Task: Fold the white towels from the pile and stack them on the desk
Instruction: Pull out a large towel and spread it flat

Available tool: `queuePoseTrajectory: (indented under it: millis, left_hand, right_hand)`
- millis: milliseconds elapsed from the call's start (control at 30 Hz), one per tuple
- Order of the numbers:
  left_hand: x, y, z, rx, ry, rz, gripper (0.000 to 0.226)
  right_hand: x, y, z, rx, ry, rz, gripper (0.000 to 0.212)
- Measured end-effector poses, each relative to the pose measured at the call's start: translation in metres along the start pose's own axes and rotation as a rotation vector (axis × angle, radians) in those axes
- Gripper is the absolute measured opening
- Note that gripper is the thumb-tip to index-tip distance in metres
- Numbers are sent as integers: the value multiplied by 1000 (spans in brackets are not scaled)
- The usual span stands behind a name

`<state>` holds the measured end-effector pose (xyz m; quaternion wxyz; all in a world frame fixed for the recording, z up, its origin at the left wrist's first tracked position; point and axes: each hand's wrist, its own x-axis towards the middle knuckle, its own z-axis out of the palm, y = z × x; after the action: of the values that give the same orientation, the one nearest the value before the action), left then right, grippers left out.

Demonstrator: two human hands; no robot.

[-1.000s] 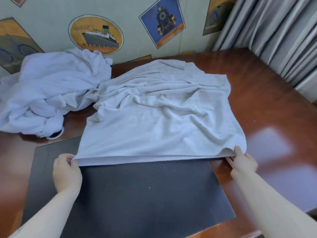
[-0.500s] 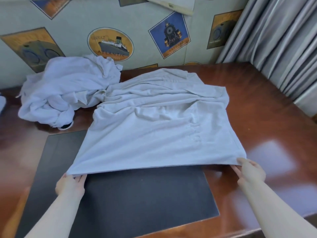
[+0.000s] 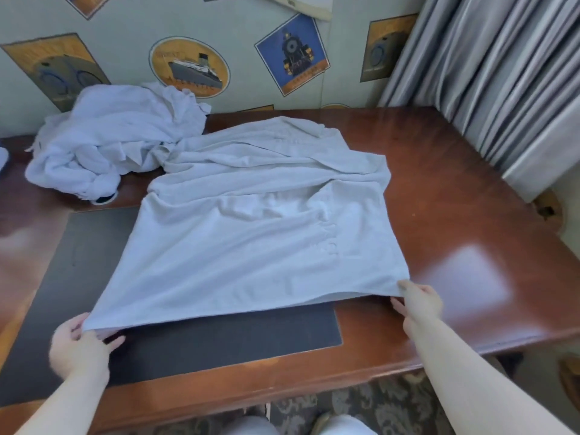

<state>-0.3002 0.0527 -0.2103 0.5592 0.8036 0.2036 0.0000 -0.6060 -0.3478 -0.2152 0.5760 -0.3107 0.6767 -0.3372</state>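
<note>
Since the frame before, I see the towel drawn nearer the counter's front edge and spread flatter, its near hem now well over the black mat. Left grip: grasping the towel's near-left corner. Right grip: pinching the near-right corner, slightly raised. Pile of white towels: rumpled, back-left on the counter, touching the spread towel's far corner.

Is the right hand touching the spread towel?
Touching. The head view shows the right hand pinching the spread towel at its near right corner.
</note>
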Motion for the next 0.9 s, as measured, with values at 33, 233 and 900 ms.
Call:
queuePoseTrajectory:
  millis: [33, 233, 900]
  left_hand:
    - [3, -4, -4, 184, -26, 79, 31]
    - [2, 13, -7, 830, -218, 370, 21]
    - [9, -31, -9, 700, 46, 329, 28]
  right_hand:
    - [3, -1, -3, -9, -35, 13, 17]
    - [23, -9, -8, -135, -202, 13, 12]
    - [22, 18, -19, -585, -4, -272, 23]
